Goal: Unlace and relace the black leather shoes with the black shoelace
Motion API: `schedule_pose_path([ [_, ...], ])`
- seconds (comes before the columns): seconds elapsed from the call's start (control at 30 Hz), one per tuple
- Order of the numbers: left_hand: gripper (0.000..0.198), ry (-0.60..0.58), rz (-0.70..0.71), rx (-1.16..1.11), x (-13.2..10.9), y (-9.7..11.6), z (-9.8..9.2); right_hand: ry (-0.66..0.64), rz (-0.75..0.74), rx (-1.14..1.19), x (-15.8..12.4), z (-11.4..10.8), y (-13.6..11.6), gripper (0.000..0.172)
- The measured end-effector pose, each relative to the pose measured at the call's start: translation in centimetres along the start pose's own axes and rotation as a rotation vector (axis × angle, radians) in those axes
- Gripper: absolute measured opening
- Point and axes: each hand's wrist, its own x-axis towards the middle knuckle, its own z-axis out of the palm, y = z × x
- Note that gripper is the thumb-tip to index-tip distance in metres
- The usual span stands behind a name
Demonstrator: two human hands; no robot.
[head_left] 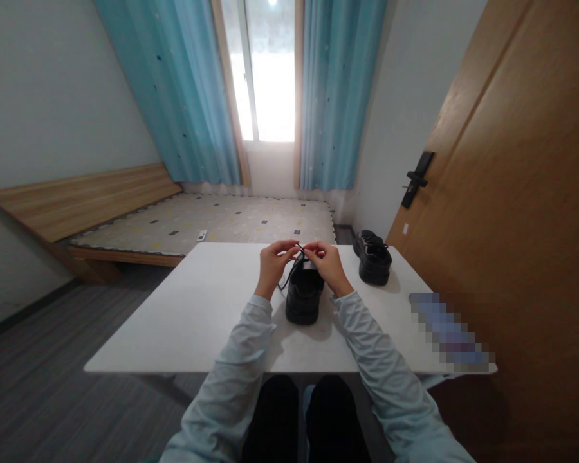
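A black lace-up shoe (303, 302) stands upright on the white table (212, 308), its heel toward me. Above its front, both hands meet with fingertips close together on the dark shoelace (301, 247). My left hand (276, 262) is closed in a pinch on the lace. From the other side my right hand (329, 260) also pinches the lace. One loose part of the lace hangs at the shoe's left side. The shoe's toe is mostly hidden behind my hands. A second black shoe (374, 262) with laces stands farther right on the table.
A blurred-out bluish item (448, 331) lies along the table's right edge. Beyond the table is a bed (231, 222) with a small white remote-like object (202, 235) on it. A wooden door (521, 193) with a black handle stands close on the right.
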Motion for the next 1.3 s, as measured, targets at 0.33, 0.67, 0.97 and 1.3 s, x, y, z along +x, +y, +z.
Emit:
schedule_pose_path([
  [0.33,0.026,-0.012,-0.013,0.016,0.1,0.3,0.1,-0.011,-0.052,-0.103,0.0,-0.1,-0.2,0.018],
  [0.67,0.023,-0.020,0.003,0.112,0.8,-0.2,-0.6,0.172,-0.191,-0.455,-1.2,0.6,-1.1,0.008],
  [0.97,0.022,0.034,0.083,0.246,2.3,-0.1,-1.6,-0.119,-0.180,-0.676,-1.5,1.2,-0.6,0.020],
  [1.3,0.024,-0.136,0.171,0.367,6.5,4.1,-2.5,-0.357,-0.184,-0.858,-1.4,0.3,-0.9,0.042],
])
